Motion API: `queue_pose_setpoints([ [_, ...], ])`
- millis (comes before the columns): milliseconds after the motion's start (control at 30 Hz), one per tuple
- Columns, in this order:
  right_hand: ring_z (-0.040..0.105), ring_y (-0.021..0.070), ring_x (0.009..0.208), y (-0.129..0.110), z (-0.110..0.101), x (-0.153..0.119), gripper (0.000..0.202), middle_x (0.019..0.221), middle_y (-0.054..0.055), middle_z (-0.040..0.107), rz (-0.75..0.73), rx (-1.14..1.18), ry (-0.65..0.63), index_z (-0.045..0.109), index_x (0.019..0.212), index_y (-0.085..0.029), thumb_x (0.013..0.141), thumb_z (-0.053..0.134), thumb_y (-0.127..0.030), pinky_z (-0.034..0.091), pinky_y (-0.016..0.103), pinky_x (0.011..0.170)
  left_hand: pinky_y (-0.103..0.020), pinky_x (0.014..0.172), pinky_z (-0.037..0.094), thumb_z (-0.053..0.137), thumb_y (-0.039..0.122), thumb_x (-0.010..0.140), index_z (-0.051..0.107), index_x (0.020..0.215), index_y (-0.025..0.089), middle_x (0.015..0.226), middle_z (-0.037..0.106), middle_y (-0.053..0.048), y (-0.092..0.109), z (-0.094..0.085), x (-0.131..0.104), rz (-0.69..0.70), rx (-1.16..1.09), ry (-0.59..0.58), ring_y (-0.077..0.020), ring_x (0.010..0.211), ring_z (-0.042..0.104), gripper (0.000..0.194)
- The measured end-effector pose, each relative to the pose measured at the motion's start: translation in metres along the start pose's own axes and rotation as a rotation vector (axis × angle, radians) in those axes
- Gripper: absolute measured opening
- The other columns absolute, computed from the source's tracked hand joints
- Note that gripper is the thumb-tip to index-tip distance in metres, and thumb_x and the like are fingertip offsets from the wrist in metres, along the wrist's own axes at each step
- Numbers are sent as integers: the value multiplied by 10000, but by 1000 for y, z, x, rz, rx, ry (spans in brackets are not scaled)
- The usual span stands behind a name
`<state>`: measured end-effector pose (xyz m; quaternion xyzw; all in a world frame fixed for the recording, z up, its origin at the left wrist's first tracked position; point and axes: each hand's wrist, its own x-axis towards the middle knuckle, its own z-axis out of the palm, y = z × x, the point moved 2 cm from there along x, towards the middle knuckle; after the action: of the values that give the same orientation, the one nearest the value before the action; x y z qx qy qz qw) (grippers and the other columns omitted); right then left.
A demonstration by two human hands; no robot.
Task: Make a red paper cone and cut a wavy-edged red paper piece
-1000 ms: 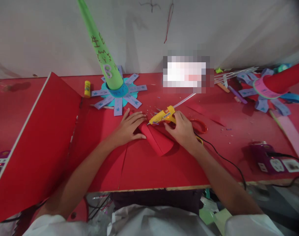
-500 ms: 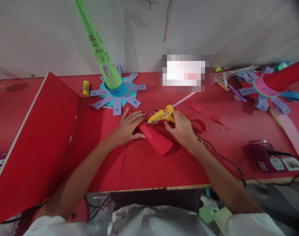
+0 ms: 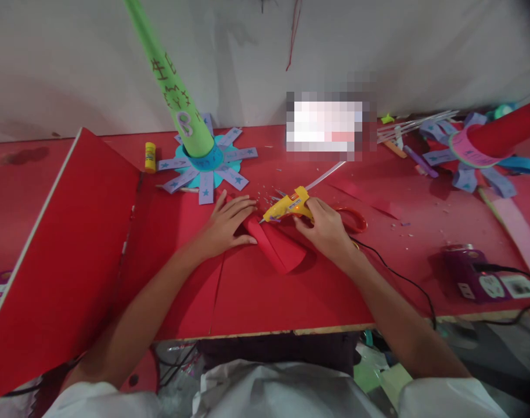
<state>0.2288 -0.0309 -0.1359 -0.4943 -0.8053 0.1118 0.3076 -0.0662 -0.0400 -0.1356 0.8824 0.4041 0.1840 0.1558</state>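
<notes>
A yellow glue gun (image 3: 289, 205) is gripped in my right hand (image 3: 328, 229), its small orange light showing. Its nozzle points left and meets, or nearly meets, the seam of a rolled red paper cone (image 3: 280, 247). My left hand (image 3: 230, 225) holds the narrow upper-left end of that cone against the table, thumb on the near side and fingers across the far side. The cone's wide end opens toward the lower right. A clear glue stick (image 3: 325, 175) sticks out of the back of the gun. Whether glue is coming out is too small to tell.
Behind stands a green paper cone (image 3: 184, 110) on a blue base with purple strips. A similar red cone (image 3: 504, 134) lies right. Red-handled scissors (image 3: 354, 219) lie by my right hand. A purple power socket (image 3: 476, 276) sits right, a red board (image 3: 68, 244) left, a yellow glue bottle (image 3: 150, 158) behind.
The view has shifted slightly. Both hands keep their hold on the cone and the glue gun, and the nozzle stays at almost the same spot on the seam.
</notes>
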Motion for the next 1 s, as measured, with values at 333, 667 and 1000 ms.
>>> queue_pose_setpoints([
  [333, 647, 256, 801, 2, -7, -4, 84, 916, 89, 700, 1, 16, -56, 536, 985, -243, 949, 610, -227, 479, 363, 728, -680, 1394, 16, 568, 811, 968, 570, 1576, 215, 1609, 609, -172, 1, -1, 1, -11, -19, -10, -379, 1585, 473, 851],
  [667, 648, 249, 770, 5, -8, -11, 101, 869, 77, 698, 16, 4, -66, 521, 940, -247, 903, 614, -229, 462, 348, 701, -693, 1387, 7, 617, 779, 968, 577, 1569, 222, 1608, 610, -169, 0, -1, 1, -1, -41, -14, -378, 1592, 462, 821],
  [1000, 662, 257, 801, 3, -16, -14, 91, 901, 81, 719, 28, -1, -72, 545, 946, -250, 898, 619, -228, 474, 356, 715, -695, 1386, 26, 665, 743, 966, 564, 1591, 241, 1626, 592, -170, 0, -3, 1, -19, -56, -31, -376, 1594, 459, 808],
])
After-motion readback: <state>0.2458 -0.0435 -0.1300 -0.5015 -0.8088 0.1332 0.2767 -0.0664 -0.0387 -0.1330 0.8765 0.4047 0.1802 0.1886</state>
